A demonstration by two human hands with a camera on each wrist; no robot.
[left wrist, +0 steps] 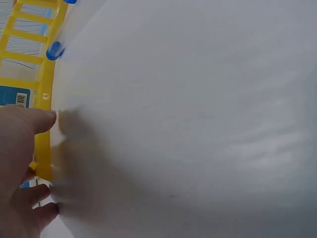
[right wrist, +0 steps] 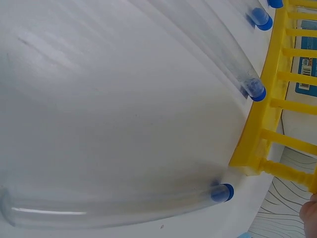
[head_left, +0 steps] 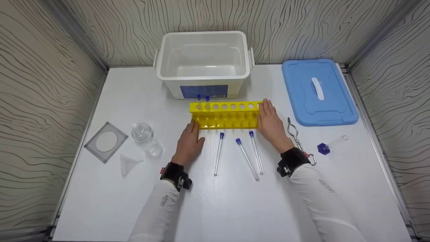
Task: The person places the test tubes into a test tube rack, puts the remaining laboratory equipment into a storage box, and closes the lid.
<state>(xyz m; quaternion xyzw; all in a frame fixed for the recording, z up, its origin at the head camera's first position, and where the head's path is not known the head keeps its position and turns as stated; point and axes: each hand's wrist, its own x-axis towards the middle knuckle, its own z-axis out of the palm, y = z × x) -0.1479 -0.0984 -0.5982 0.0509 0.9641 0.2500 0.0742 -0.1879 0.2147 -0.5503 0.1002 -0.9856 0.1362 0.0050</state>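
One yellow rack (head_left: pixel 225 116) between left hand (head_left: pixel 189 142), right hand (head_left: pixel 272 124); both unclenched, touching ends.

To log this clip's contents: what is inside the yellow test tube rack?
Two blue-capped tubes stand in the leftmost holes of the yellow rack; the next five holes show none. The right hand partly covers the rightmost hole, so its contents can't be fully seen.

White tabletop (head_left: pixel 235 215), enclosed on three sides — back wall panel (head_left: pixel 285 27), left wall panel (head_left: pixel 37 117), right wall panel (head_left: pixel 399 77) — each panel printed with dark wavy grain lines. Grey metal profiles (head_left: pixel 72 33) frame the corners. Tabletop shows soft reflected light.
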